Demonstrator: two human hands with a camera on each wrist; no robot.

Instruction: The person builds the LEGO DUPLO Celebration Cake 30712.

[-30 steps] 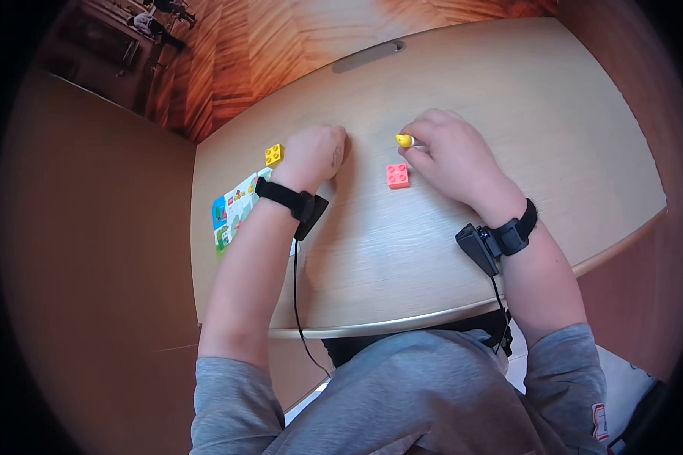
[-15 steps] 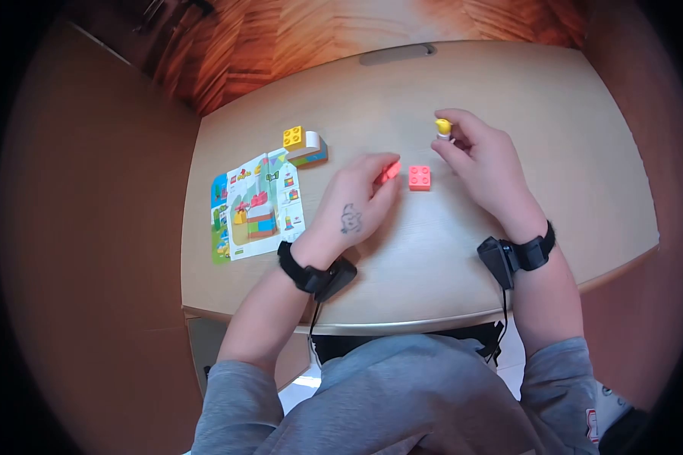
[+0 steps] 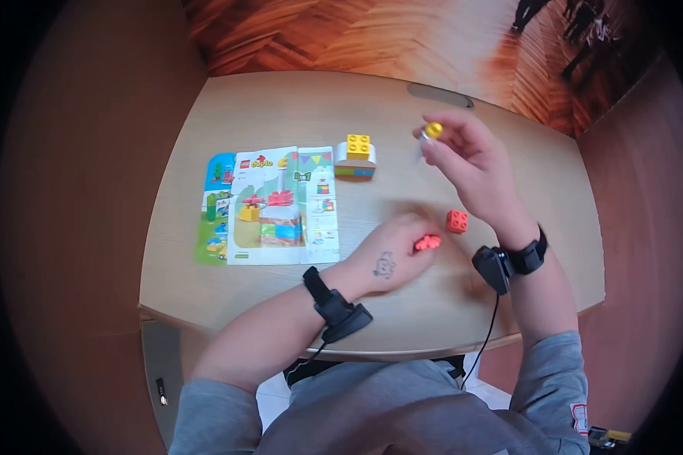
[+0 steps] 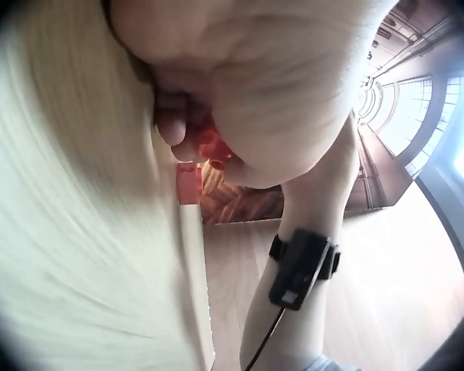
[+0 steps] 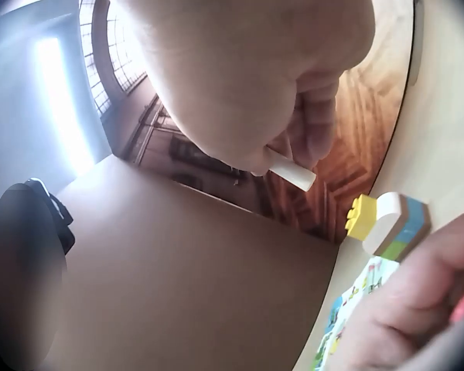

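In the head view my left hand (image 3: 398,254) pinches a small lobed red flower piece (image 3: 427,242) low over the table; its fingers partly hide it in the left wrist view. Just beyond it stands a coral-red four-stud brick (image 3: 457,221), near the right wrist. My right hand (image 3: 474,163) is raised farther back and pinches a toy candle (image 3: 432,130) with a yellow tip; its white stem (image 5: 294,171) sticks out between thumb and fingers in the right wrist view. A stack topped by a yellow brick (image 3: 358,145), over a white rounded piece and green and blue bricks, stands behind the left hand.
A printed building leaflet (image 3: 281,254) lies on the left of the table (image 3: 372,303), beside the stack. A grey oval slot (image 3: 440,96) is set near the table's back edge. Dark cables run from both wrist cameras. Brown panels stand at the sides.
My left hand has come from beside the stack toward the right and nearer the body, bringing the red flower piece. My right hand keeps the candle and has tilted it. The head view has swung.
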